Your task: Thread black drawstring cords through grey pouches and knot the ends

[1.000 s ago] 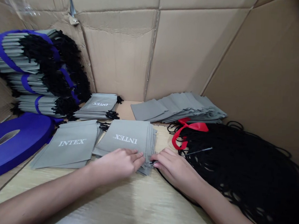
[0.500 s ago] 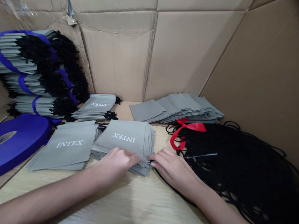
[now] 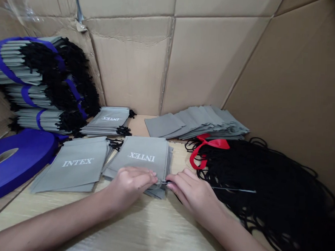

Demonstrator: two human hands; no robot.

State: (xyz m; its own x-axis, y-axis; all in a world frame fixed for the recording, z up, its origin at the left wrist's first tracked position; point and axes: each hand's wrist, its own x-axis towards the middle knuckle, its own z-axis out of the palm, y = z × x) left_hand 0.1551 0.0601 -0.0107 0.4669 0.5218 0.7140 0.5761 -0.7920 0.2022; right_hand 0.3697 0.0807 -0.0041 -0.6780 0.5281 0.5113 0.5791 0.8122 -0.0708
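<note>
My left hand grips the near right corner of a grey non-woven pouch printed INTEX, which lies on a small stack. My right hand is at that pouch's right edge, its fingers pinching a thin metal wire close to the tip. The wire passes under the hand and out over a heap of black cords. The tip meets the pouch's hem between my hands, and my fingers partly hide it.
Bundled pouches with black cords and blue bands stand at the left, by a blue ribbon roll. Grey pouch stacks lie ahead. A red ribbon ties the cords. Cardboard walls surround the pale wooden table.
The wire's far end has swung down from a rising slant to nearly level and shows longer. My hands have drawn closer together at the pouch's corner, and the top pouch sits squarer on the stack.
</note>
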